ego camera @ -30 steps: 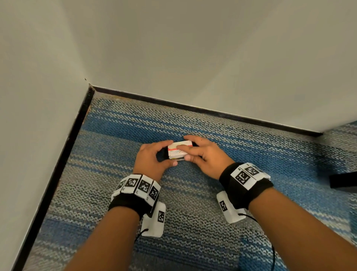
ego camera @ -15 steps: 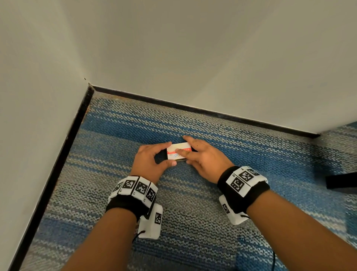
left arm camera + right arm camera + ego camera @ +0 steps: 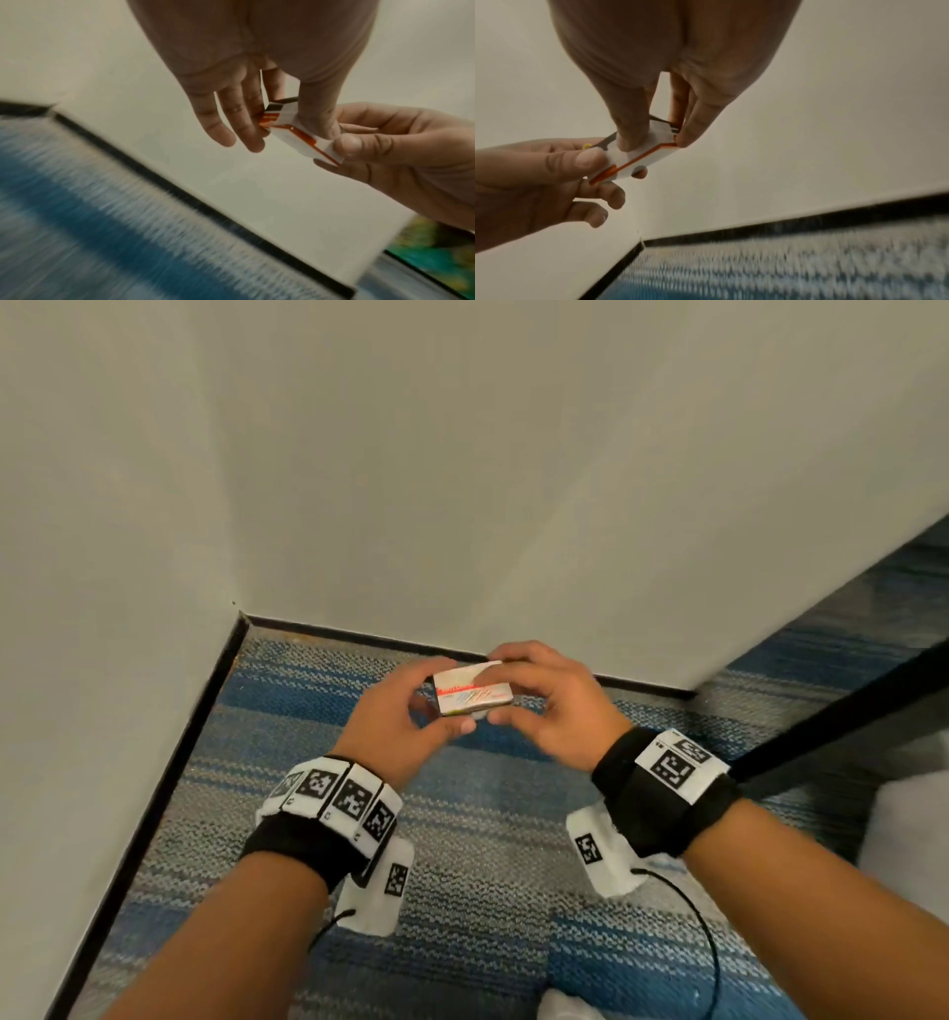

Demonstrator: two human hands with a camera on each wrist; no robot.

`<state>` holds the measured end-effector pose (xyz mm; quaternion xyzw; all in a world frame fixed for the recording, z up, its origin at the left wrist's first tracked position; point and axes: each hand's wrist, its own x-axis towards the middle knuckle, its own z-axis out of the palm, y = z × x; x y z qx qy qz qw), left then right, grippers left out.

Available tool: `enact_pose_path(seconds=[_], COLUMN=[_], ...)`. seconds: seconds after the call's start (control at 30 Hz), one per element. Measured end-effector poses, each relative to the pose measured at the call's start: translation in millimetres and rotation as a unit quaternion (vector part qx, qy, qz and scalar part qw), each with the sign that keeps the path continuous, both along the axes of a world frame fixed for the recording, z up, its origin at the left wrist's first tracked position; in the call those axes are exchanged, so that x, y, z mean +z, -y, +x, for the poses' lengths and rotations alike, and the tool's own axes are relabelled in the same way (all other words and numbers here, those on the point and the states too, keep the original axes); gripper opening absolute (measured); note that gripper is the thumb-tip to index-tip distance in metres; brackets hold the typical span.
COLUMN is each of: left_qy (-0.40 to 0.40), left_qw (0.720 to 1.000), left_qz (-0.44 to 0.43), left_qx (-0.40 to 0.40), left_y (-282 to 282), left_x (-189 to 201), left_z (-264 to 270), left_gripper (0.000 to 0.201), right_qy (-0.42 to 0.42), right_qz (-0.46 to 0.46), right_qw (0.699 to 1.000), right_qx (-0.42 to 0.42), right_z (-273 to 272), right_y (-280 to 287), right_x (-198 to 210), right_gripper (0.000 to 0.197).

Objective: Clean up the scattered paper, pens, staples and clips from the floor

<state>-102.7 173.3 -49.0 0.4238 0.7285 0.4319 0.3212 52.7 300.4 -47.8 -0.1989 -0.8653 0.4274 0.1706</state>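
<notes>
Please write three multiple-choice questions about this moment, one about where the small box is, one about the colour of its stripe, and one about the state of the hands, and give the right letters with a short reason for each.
1. Where is the small box?
A. Lying on the carpet
B. Held in the air between both hands
C. Leaning against the wall

2. What colour is the stripe along the edge of the box?
A. Orange-red
B. Green
C. Purple

3. What are the hands doing?
A. Both hang open and hold nothing
B. Only the left hand touches the box
C. The left hand and the right hand both pinch the box

Answers:
1 B: in the head view the box is raised above the carpet, one hand at each end.
2 A: the right wrist view shows an orange-red line along its white edge.
3 C: in both wrist views, thumbs and fingers of each hand close on the box.
</notes>
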Motion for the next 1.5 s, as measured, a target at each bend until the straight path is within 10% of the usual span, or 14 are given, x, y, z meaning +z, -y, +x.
enact_pose_path(seconds=[0.17,0.33,0.5,0.77,0.93,1.5], left_qy=[-0.039,-0.17,-0.268,-0.348,-0.385,-0.352], left_qw=[0.999,0.974,0.93,0.864,0.812,0.84], left_qz=[0.026,0.005,0.081,0.325,0.426,0.399], left_qx=[-0.022,-0.149,-0.239,-0.163,-0.103,-0.105], left_y=[-16.4,-32.4,-63.3,-98.8,-111.7,-116.9], left_x=[92.9,170.7,258.7,415.9,486.7,493.4], left_z=[46.3,98.1,148.7,229.6,264.6,272.4], left_gripper=[0.084,0.018,0.012,0.025,0.038,0.049], right_qy=[-0.02,-0.058,-0.128,-0.24,-0.164,-0.146], right_qz=[0.106,0.193,0.272,0.397,0.397,0.35], right_qw=[0.993,0.969,0.931,0.83,0.813,0.811], right_qx=[-0.056,-0.141,-0.207,-0.309,-0.393,-0.445], right_z=[65.9,148.0,228.8,328.2,353.2,344.2], right_y=[-13.2,-7.1,1.0,-1.4,-35.8,-70.8], right_x=[103.5,206.4,331.6,507.8,544.6,527.0], right_gripper=[0.032,0.031,0.029,0.03,0.03,0.042])
